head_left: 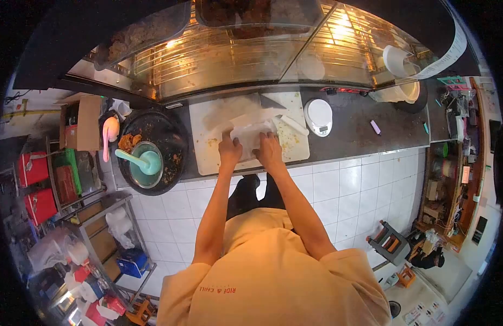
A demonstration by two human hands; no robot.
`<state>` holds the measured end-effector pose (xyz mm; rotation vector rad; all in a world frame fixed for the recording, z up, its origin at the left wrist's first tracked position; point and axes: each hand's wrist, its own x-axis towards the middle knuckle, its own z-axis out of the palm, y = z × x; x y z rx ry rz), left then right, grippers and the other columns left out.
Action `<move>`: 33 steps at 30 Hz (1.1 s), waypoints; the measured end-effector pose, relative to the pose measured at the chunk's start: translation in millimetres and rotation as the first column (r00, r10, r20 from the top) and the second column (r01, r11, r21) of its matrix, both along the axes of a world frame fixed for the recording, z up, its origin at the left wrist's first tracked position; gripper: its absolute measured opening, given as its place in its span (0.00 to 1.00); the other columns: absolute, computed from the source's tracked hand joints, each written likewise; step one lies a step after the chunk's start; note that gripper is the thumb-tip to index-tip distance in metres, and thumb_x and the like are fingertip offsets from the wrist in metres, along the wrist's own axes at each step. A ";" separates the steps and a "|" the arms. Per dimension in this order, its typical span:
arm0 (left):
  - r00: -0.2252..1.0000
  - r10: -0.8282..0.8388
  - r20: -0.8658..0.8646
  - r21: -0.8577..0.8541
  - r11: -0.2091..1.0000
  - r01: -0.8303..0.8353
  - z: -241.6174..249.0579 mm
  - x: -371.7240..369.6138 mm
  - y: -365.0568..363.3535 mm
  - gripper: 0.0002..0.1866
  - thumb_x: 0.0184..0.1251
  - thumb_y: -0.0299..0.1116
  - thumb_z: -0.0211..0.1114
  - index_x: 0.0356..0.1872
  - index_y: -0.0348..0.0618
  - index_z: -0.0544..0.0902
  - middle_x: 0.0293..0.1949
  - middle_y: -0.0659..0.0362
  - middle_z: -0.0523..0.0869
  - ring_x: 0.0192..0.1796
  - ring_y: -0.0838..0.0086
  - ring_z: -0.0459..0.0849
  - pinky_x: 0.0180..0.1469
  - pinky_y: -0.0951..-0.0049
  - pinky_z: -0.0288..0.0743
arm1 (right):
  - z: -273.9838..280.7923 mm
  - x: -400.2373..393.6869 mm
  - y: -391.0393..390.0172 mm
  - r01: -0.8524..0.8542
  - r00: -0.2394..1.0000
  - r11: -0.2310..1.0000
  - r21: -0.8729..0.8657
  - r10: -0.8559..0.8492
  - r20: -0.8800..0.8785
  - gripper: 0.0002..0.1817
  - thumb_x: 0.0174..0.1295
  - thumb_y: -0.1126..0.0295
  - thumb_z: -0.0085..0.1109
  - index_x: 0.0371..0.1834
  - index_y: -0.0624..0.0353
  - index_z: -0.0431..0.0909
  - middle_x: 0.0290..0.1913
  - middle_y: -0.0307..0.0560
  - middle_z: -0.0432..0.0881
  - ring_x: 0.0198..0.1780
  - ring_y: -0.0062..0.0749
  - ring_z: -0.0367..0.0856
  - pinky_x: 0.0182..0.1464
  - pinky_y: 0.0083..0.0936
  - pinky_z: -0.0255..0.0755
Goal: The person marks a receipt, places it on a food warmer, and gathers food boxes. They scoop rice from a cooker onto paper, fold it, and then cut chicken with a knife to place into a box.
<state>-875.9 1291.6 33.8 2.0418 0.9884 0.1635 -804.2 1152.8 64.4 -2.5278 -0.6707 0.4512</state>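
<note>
My left hand (230,150) and my right hand (270,151) are side by side over a white cutting board (208,163). Their fingers are closed on the near edges of a whitish, translucent sheet (250,132) that looks like thin plastic or paper. Blurred pale material (229,111) overlaps the board beyond my left hand. A knife (294,125) with a white handle lies just beyond my right hand, its blade partly covered. Brown and yellowish crumbs dot the board.
A round black tray (175,138) at left bears a metal bowl (160,176) with a turquoise ladle (148,162). Right of the board stand a white kitchen scale (319,117) and a purple marker (375,127). A lit glass display case (235,65) borders the counter's back.
</note>
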 end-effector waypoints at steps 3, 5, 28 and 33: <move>0.994 0.013 0.104 -0.012 1.000 -0.012 -15.3 2.2 2.1 0.25 0.59 0.37 0.68 0.56 0.35 0.77 0.49 0.39 0.84 0.48 0.41 0.84 0.51 0.51 0.77 | -14.4 1.5 -3.6 -0.058 0.992 0.997 0.050 0.052 0.114 0.33 0.35 0.73 0.78 0.50 0.63 0.75 0.49 0.66 0.76 0.51 0.64 0.76 0.53 0.48 0.74; 0.990 -0.089 0.111 0.088 0.993 0.079 -26.3 6.9 4.1 0.23 0.59 0.39 0.69 0.52 0.34 0.80 0.49 0.39 0.85 0.49 0.43 0.84 0.53 0.53 0.78 | -14.1 2.2 -4.3 -0.057 0.995 0.998 0.041 0.053 0.082 0.32 0.36 0.74 0.76 0.50 0.64 0.75 0.48 0.66 0.76 0.51 0.65 0.76 0.53 0.49 0.73; 0.880 0.469 -0.077 -0.892 0.362 -0.271 -53.0 18.0 -7.6 0.18 0.65 0.31 0.64 0.56 0.42 0.77 0.51 0.55 0.82 0.52 0.60 0.82 0.50 0.56 0.82 | -31.7 2.0 -9.5 0.018 1.000 0.982 0.189 -0.019 0.005 0.10 0.44 0.68 0.71 0.21 0.65 0.84 0.34 0.69 0.81 0.37 0.64 0.82 0.46 0.48 0.76; 0.886 0.433 0.165 -0.668 0.710 -0.223 -36.2 24.7 -18.7 0.21 0.66 0.32 0.66 0.58 0.41 0.75 0.53 0.55 0.81 0.53 0.61 0.82 0.52 0.60 0.81 | -17.1 -0.4 -7.3 -0.007 0.991 0.989 0.151 -0.013 0.133 0.10 0.40 0.70 0.72 0.17 0.65 0.82 0.35 0.65 0.82 0.45 0.60 0.81 0.46 0.49 0.75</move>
